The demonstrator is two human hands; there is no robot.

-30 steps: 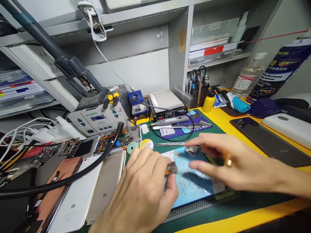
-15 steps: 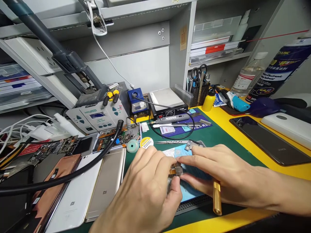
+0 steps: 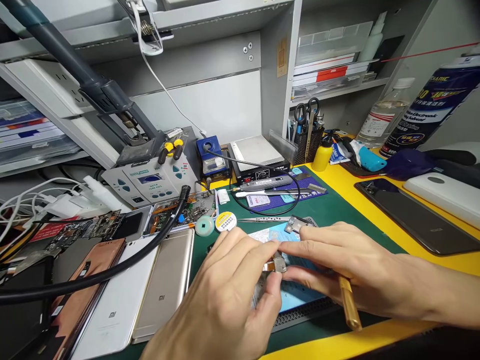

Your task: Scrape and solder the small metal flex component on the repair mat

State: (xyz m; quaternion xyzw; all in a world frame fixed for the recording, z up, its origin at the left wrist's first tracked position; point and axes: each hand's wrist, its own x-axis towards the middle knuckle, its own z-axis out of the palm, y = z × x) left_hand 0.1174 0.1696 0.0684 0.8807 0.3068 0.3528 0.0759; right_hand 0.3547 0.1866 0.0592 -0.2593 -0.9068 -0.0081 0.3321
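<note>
Both hands meet over a light blue pad (image 3: 296, 297) at the front of the green mat. Between their fingertips is a small silver metal part (image 3: 279, 264) with an orange flex cable (image 3: 269, 265). My left hand (image 3: 228, 295) is closed, pinching the cable side with thumb and fingers. My right hand (image 3: 348, 265) is closed too, its thumb and forefinger at the right edges of the part. A slim gold-coloured handle (image 3: 349, 305) is tucked in the right hand and sticks out below the palm; the tool's tip is hidden. Tweezers (image 3: 264, 219) lie just beyond the hands.
Phones (image 3: 165, 285) and a thick black hose (image 3: 150, 255) fill the left side. Behind stand a rework station (image 3: 150, 177), a soldering station (image 3: 210, 155) and a heating plate (image 3: 258, 155). A dark phone (image 3: 416, 215) and a spray can (image 3: 435, 105) are on the right.
The metal part and the fingertips around it have shifted slightly right. The gold handle has swung right and tilts more. Both hands keep their pinch.
</note>
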